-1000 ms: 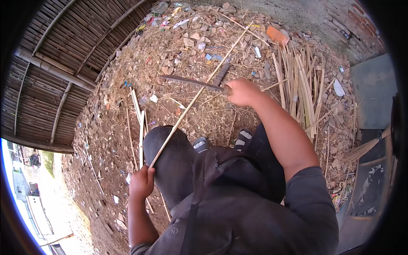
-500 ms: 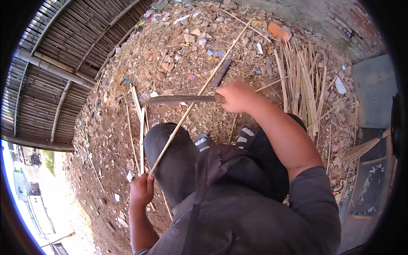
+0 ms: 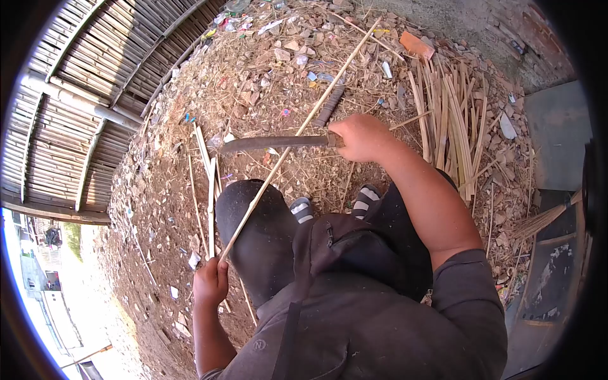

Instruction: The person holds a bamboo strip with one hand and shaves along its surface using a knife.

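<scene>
My left hand is closed round the near end of a long, pale bamboo strip, beside my knee. The strip slants up and right past the knee, out over the ground. In my right hand is the handle of a machete, its long dark blade pointing left. The blade crosses the strip in this view, a little beyond my knee. Close to the right hand, a dark ribbed, wrapped rod lies on the ground.
A pile of split bamboo strips lies to the right, near an orange brick piece. More pale strips lie left of my knee. Rubble and litter cover the ground. A bamboo wall stands at the upper left.
My right hand has shifted slightly to the right with the machete, its blade still across the strip. The left hand holds its place, and brighter light falls on the bamboo wall.
</scene>
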A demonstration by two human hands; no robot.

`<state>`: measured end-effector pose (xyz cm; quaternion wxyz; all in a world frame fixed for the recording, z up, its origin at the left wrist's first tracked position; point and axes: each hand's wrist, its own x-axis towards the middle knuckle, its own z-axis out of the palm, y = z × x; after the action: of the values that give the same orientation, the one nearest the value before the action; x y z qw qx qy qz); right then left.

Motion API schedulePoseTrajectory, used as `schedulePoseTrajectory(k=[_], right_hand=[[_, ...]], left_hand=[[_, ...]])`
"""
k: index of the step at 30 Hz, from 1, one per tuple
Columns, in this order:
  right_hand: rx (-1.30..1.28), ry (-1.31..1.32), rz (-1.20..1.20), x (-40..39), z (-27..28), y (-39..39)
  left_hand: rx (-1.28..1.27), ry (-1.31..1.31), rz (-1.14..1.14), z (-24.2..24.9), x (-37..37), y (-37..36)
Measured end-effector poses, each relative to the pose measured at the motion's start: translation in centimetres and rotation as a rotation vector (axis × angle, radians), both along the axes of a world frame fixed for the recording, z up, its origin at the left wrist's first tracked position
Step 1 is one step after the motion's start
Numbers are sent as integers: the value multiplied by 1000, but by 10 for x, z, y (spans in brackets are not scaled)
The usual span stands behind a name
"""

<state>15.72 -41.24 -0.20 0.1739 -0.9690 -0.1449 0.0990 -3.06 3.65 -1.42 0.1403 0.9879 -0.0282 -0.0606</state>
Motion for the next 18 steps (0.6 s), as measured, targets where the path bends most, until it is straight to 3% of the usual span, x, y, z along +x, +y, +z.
schedulePoseTrajectory(k=[2, 6, 9, 14, 17, 18], right_hand=[[-83, -34, 141, -4, -1, 8], [169, 203, -44, 32, -33, -22], [264, 3, -77, 25, -39, -11], [-60, 11, 65, -6, 2, 11], [255, 137, -135, 18, -28, -20], [174, 162, -128, 27, -27, -23]], left_hand=[[31, -36, -29, -8, 0, 6], [79, -61, 20, -17, -1, 1], [33, -30, 8, -9, 5, 4], [62, -33, -31, -9, 3, 5], [97, -43, -6, -15, -2, 4], [125, -52, -6, -16, 3, 3]])
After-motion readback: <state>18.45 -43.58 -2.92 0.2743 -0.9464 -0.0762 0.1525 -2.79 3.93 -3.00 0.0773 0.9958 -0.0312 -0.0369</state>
